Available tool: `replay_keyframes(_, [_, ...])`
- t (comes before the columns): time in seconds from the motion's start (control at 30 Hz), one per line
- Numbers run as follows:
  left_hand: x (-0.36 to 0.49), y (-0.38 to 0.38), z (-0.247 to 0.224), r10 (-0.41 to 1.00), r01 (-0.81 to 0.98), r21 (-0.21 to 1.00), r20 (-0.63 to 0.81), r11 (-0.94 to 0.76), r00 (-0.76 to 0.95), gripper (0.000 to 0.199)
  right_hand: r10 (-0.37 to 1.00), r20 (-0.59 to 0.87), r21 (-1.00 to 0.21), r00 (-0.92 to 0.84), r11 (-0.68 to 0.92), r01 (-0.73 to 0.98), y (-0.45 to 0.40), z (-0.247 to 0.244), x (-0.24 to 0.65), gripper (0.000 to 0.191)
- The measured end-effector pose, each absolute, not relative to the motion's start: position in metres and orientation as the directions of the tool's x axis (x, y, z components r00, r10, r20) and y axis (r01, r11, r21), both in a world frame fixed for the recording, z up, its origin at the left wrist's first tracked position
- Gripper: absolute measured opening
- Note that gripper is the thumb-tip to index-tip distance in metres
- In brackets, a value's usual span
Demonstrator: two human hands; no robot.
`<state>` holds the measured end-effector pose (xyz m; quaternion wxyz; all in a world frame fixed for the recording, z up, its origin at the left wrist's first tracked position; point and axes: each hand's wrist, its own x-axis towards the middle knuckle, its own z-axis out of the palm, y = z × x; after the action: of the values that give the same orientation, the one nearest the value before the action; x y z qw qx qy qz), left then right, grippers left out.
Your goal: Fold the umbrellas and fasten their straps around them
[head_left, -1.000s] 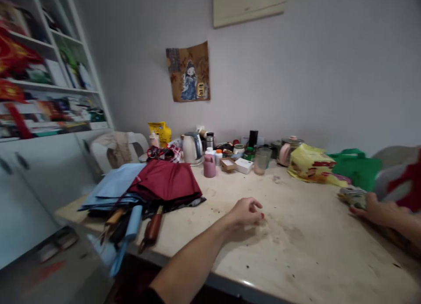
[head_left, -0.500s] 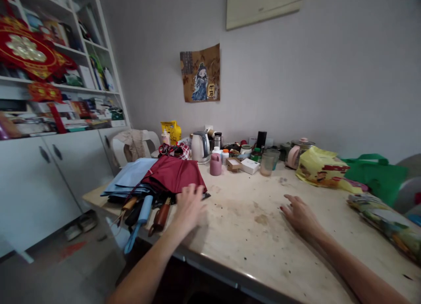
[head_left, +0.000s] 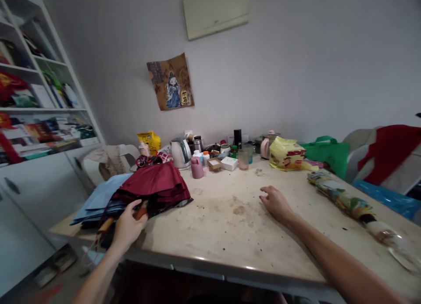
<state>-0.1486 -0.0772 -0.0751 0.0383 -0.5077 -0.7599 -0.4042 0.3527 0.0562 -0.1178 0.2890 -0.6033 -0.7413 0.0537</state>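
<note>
My left hand (head_left: 129, 225) is closed around a brown umbrella handle (head_left: 142, 210) at the front left of the table. That handle juts out from under a folded maroon umbrella (head_left: 154, 180). A light blue umbrella (head_left: 100, 196) lies beside it on the left, partly covered by the maroon cloth. Another handle, light wood (head_left: 105, 225), sticks out left of my wrist. My right hand (head_left: 275, 203) is low over the middle of the table (head_left: 210, 234), fingers loosely apart and holding nothing. To its right lies a rolled umbrella with a leafy pattern (head_left: 340, 196) and a clear handle.
Along the wall stand a kettle (head_left: 180, 154), a pink jug (head_left: 197, 168), a small white box (head_left: 229, 163), a glass (head_left: 243, 159) and several bottles. A yellow bag (head_left: 287, 154) and a green bag (head_left: 329, 152) sit at the back right. Chairs flank the table.
My left hand has moved left and down from the maroon cloth's edge and closed on the brown handle. My right hand stays over the table. The view has turned right.
</note>
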Motion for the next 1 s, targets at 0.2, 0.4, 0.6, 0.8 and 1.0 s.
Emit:
replay_keyframes(0.2, [-0.106, -0.129, -0.013, 0.741, 0.402, 0.886, 0.429, -0.232, -0.516, 0.07, 0.904, 0.421, -0.516, -0.077, 0.308, 0.799, 0.059, -0.114, 0.349, 0.029])
replay_keyframes(0.4, [-0.069, -0.143, 0.077, 0.888, 0.33, 0.9, 0.378, -0.286, -0.262, 0.063, 0.875, 0.484, -0.674, 0.026, 0.353, 0.649, 0.055, -0.094, 0.341, 0.03])
replay_keyframes(0.6, [0.0, -0.082, 0.197, 0.961, 0.735, 0.621, 0.13, -0.27, 0.244, 0.032, 0.862, 0.465, -0.832, 0.2, 0.349, 0.431, 0.049, -0.05, 0.352, 0.037])
replay_keyframes(0.8, [0.106, -0.021, 0.215, 0.872, 0.852, 0.318, -0.127, -0.416, 0.473, 0.012, 0.846, 0.432, -0.888, 0.312, 0.337, 0.314, 0.025, -0.02, 0.371, 0.029])
replay_keyframes(1.0, [0.131, 0.025, 0.19, 0.825, 0.732, 0.388, 0.183, -0.56, 0.535, 0.027, 0.751, 0.658, -0.724, 0.053, 0.613, 0.318, -0.014, 0.024, 0.373, 0.044])
